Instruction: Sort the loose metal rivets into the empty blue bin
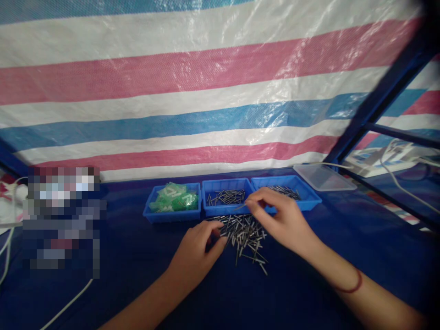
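Observation:
A loose pile of metal pins that look like blind rivets (248, 236) lies on the dark blue table. At its left edge rests my left hand (197, 245), thumb and fingers apart, fingertips touching the nearest pins. Above the pile, by the front rim of the middle blue bin (220, 211), my right hand (278, 217) pinches one thin rivet (240, 207) between thumb and forefinger. More rivets (228, 197) lie inside that middle bin. The right blue bin (311, 200) also contains rivets, and my right hand partly hides it.
Green and clear plastic packets (175, 197) fill the left blue bin (172, 216). A translucent lid (325, 178) lies at the back right. Striped sheeting (192, 119) hangs behind the table, with a blue metal frame (378, 98) at right. A white cable (67, 303) crosses the left side.

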The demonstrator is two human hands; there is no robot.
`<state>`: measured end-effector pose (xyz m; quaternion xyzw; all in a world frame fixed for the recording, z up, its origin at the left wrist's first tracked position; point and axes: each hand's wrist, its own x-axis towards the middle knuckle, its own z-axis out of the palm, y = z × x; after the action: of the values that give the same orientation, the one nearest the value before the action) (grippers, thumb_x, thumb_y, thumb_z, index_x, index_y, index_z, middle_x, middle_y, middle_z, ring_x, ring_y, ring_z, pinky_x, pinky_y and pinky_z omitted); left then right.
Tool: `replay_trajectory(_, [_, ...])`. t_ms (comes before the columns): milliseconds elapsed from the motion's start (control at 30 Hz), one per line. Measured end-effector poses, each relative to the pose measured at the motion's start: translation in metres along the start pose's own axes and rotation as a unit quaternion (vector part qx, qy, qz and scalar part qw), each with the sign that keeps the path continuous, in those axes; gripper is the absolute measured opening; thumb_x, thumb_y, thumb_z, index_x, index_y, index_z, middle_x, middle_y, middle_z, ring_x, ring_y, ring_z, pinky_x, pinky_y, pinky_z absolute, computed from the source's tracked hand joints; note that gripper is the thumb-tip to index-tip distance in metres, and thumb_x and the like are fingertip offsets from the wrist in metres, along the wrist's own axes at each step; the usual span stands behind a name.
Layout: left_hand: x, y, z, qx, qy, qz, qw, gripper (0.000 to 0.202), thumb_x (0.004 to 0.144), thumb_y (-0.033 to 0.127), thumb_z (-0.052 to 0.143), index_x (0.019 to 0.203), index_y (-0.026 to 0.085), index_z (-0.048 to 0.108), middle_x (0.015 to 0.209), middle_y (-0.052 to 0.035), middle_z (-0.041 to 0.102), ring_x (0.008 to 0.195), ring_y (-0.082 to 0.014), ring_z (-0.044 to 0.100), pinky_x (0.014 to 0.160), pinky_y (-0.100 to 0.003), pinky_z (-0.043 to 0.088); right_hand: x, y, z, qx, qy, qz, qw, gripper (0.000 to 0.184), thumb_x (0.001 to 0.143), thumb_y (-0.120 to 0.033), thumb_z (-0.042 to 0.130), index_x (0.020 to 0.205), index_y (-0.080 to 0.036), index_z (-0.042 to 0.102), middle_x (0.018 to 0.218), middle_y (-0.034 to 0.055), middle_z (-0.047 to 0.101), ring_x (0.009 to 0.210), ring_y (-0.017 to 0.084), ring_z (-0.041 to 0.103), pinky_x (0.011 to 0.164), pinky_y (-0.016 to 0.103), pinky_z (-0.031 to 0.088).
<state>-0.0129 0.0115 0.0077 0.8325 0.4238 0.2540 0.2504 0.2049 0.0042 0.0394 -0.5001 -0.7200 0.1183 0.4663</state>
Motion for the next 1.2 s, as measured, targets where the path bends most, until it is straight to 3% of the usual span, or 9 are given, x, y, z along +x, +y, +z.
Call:
replay_trajectory(100, [-0.002, 0.000, 0.004, 0.092, -0.029, 0.032, 0.995, 0.024, 0.085, 0.036, 0.060, 0.104, 0.022, 0.060, 0.099, -0.0033, 0.064, 0.091, -0.0221, 0.059, 0.077, -0.034, 0.041, 0.013, 0.031, -0.030, -0.146, 0.091, 0.069, 0.983, 0.014, 0.083, -0.024, 0.052, 0.072, -0.019, 0.060, 0.069, 0.0009, 0.061, 0.061, 0.015, 0.054, 0.060, 0.028, 0.040])
replay_trajectory(267, [-0.002, -0.002, 0.009, 0.164, -0.056, 0.046, 0.984, 0.016, 0.088, 0.032, 0.057, 0.099, 0.022, 0.061, 0.100, -0.0027, 0.064, 0.091, -0.0214, 0.059, 0.076, -0.033, 0.042, 0.019, 0.077, -0.053, -0.336, 0.069, 0.081, 0.936, 0.022, 0.080, -0.028, 0.054, 0.095, -0.016, 0.063, 0.075, 0.0065, 0.064, 0.073, 0.024, 0.060, 0.065, 0.032, 0.042])
replay_trajectory(367, [0.000, -0.003, 0.009, 0.195, -0.062, 0.049, 0.978, 0.012, 0.091, 0.025, 0.051, 0.096, 0.021, 0.061, 0.098, -0.0028, 0.063, 0.089, -0.0201, 0.058, 0.076, -0.032, 0.042, 0.018, 0.074, -0.049, -0.340, 0.097, 0.046, 0.934, 0.033, 0.081, -0.030, 0.053, 0.110, -0.014, 0.057, 0.081, 0.0084, 0.065, 0.075, 0.025, 0.060, 0.068, 0.034, 0.042])
replay_trajectory(467, [0.002, -0.004, 0.009, 0.237, -0.064, 0.047, 0.968, 0.016, 0.093, 0.020, 0.046, 0.093, 0.020, 0.061, 0.094, -0.0037, 0.062, 0.086, -0.0197, 0.058, 0.074, -0.032, 0.042, 0.014, 0.050, -0.036, -0.288, 0.088, -0.002, 0.953, 0.024, 0.085, -0.029, 0.051, 0.104, -0.016, 0.060, 0.081, 0.0071, 0.065, 0.075, 0.023, 0.057, 0.073, 0.035, 0.042])
replay_trajectory(600, [0.003, -0.005, 0.011, 0.296, -0.050, 0.041, 0.953, 0.016, 0.093, 0.018, 0.045, 0.091, 0.018, 0.060, 0.092, -0.0051, 0.062, 0.084, -0.0212, 0.056, 0.072, -0.034, 0.040, 0.004, 0.018, -0.009, -0.191, -0.045, -0.085, 0.977, 0.017, 0.089, -0.023, 0.048, 0.084, -0.018, 0.063, 0.077, 0.0059, 0.064, 0.072, 0.019, 0.054, 0.073, 0.036, 0.040])
replay_trajectory(733, [0.001, -0.003, 0.011, 0.316, -0.022, 0.053, 0.947, 0.016, 0.093, 0.017, 0.044, 0.089, 0.018, 0.060, 0.088, -0.0049, 0.062, 0.083, -0.0232, 0.054, 0.071, -0.037, 0.036, -0.011, 0.003, 0.021, -0.148, -0.186, -0.136, 0.962, 0.014, 0.088, -0.024, 0.052, 0.086, -0.017, 0.064, 0.078, 0.0057, 0.063, 0.078, 0.020, 0.054, 0.073, 0.035, 0.040])
replay_trajectory(900, [0.001, 0.002, 0.004, 0.228, 0.001, 0.074, 0.971, 0.020, 0.095, 0.017, 0.040, 0.089, 0.019, 0.059, 0.088, -0.0031, 0.065, 0.084, -0.0210, 0.056, 0.081, -0.040, 0.034, -0.020, 0.001, 0.037, -0.110, -0.223, -0.127, 0.960, 0.016, 0.089, -0.017, 0.050, 0.084, -0.017, 0.065, 0.078, 0.0059, 0.063, 0.076, 0.018, 0.053, 0.070, 0.033, 0.040])
replay_trajectory(1033, [0.002, 0.002, 0.002, 0.026, 0.044, 0.027, 0.998, 0.011, 0.092, 0.023, 0.048, 0.096, 0.021, 0.059, 0.092, -0.0013, 0.067, 0.087, -0.0179, 0.060, 0.081, -0.032, 0.042, -0.018, 0.000, 0.035, -0.002, -0.183, -0.051, 0.982, 0.016, 0.090, -0.018, 0.050, 0.087, -0.019, 0.066, 0.080, 0.0046, 0.066, 0.076, 0.017, 0.056, 0.071, 0.032, 0.042])
replay_trajectory(1200, [0.003, 0.003, 0.006, -0.169, 0.113, -0.064, 0.977, 0.014, 0.084, 0.026, 0.058, 0.096, 0.020, 0.061, 0.088, -0.0008, 0.068, 0.081, -0.0166, 0.064, 0.075, -0.027, 0.048, -0.016, -0.004, 0.035, 0.094, -0.168, 0.007, 0.981, 0.022, 0.091, -0.025, 0.051, 0.076, -0.020, 0.066, 0.078, 0.0025, 0.068, 0.073, 0.015, 0.059, 0.069, 0.030, 0.044])
